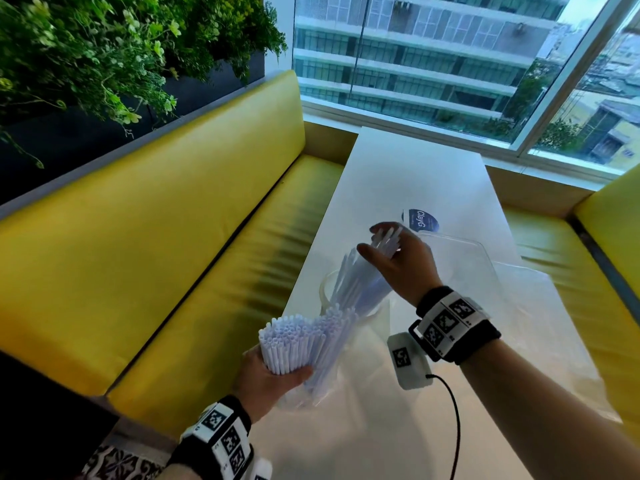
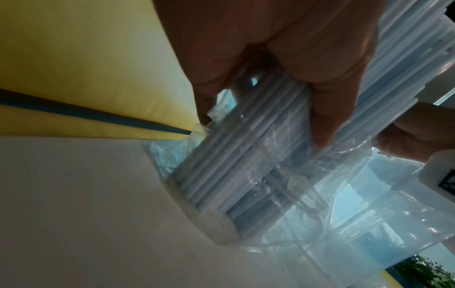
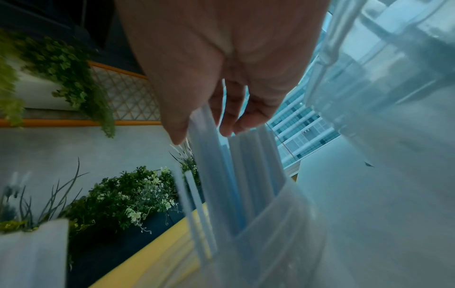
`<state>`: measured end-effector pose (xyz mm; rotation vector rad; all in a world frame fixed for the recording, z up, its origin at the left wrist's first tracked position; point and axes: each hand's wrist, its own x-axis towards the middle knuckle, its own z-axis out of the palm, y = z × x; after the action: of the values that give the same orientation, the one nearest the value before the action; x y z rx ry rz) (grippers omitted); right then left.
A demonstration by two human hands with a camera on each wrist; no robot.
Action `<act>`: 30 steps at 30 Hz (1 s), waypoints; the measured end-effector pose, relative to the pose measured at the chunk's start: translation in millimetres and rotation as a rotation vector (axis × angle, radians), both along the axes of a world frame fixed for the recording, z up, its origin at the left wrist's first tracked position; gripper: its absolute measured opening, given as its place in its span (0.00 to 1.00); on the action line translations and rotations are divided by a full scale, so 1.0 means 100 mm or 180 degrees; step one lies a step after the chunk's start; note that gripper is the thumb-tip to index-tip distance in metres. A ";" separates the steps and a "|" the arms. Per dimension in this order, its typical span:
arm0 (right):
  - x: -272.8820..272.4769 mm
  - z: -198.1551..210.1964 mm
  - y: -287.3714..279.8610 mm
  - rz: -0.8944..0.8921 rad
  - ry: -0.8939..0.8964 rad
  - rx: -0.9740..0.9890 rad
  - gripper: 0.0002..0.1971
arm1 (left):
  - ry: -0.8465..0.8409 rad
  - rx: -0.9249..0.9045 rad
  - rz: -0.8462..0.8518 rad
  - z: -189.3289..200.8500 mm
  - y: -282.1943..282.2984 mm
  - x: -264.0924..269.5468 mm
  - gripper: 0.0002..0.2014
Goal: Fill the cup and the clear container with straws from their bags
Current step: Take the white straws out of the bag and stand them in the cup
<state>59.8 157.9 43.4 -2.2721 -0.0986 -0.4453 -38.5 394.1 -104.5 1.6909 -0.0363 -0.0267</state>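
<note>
Head cam first: the left hand (image 1: 273, 375) has its fingers wrapped around a fat bundle of white plastic straws (image 1: 298, 344) sitting in a crinkly clear plastic bag (image 1: 311, 393), low and close to the body at the near-left corner of the long white table (image 1: 415, 174). The open straw ends point up toward the camera. The right hand (image 1: 401, 261) is further out over the table, thumb and fingers closed on a smaller handful of white straws (image 1: 363, 271); their lower ends go down into a round clear plastic cup (image 1: 329, 289) standing on the table just past the bag. Right of that hand sits a wide clear rectangular container (image 1: 478, 251), and behind it a dark blue round label (image 1: 420, 220) with white lettering. A yellow cushioned bench (image 1: 156, 216) runs along the table's left side, green hanging plants (image 1: 104, 53) above it, a big window (image 1: 450, 64) at the far end.

Left wrist cam: the fingers (image 2: 325, 117) are curled tight over the bagged straws (image 2: 246, 165), the bag's bottom touching the table (image 2: 74, 194).

Right wrist cam: pretty blurry, but the thumb (image 3: 177, 117) and fingertips (image 3: 234, 120) are pinching the top of the loose straws (image 3: 234, 175), which run down into the cup's rim (image 3: 283, 224).
</note>
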 end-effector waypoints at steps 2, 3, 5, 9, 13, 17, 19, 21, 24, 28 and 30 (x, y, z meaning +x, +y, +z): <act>-0.01 -0.05 0.00 0.0006 -0.0093 -0.0008 0.23 | -0.0028 -0.0034 0.0020 0.01 0.00 0.00 0.24; -0.03 -0.08 0.00 0.0072 -0.0109 -0.0080 0.26 | -0.0041 -0.0036 0.0035 0.01 0.00 -0.01 0.25; -0.06 -0.15 0.01 0.0258 -0.0121 -0.0237 0.29 | -0.0057 -0.0035 0.0056 0.02 0.00 -0.02 0.27; -0.08 -0.22 0.05 0.0392 0.0183 -0.0527 0.21 | -0.0110 0.0065 0.0035 0.05 0.00 -0.03 0.28; -0.04 -0.18 0.08 0.0394 0.0550 -0.0423 0.23 | -0.0071 0.0138 -0.0005 0.04 0.00 -0.01 0.24; -0.14 -0.11 0.08 0.0653 0.0222 0.0122 0.30 | -0.0015 0.0176 -0.0016 0.01 0.01 -0.01 0.22; -0.20 -0.11 0.06 0.0867 0.0219 -0.0035 0.33 | -0.0030 0.0207 -0.0003 0.00 0.01 0.00 0.22; -0.24 -0.15 0.04 0.1001 0.0202 -0.0406 0.34 | -0.0061 0.0264 -0.0010 0.02 0.01 -0.01 0.22; -0.23 -0.23 0.04 0.0979 0.0064 -0.0958 0.37 | -0.0072 0.0300 -0.0023 0.05 0.01 -0.02 0.23; -0.12 -0.24 0.12 0.0927 0.0025 -0.1210 0.44 | -0.0041 0.0296 0.0010 0.05 0.01 -0.03 0.23; -0.06 -0.23 0.19 0.0862 0.0031 -0.1355 0.46 | -0.0073 0.0343 0.0004 0.07 -0.01 -0.03 0.24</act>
<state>53.5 176.6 20.8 -2.6237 -0.5338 -0.2882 -41.5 393.4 -98.0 1.7989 -0.0517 -0.0086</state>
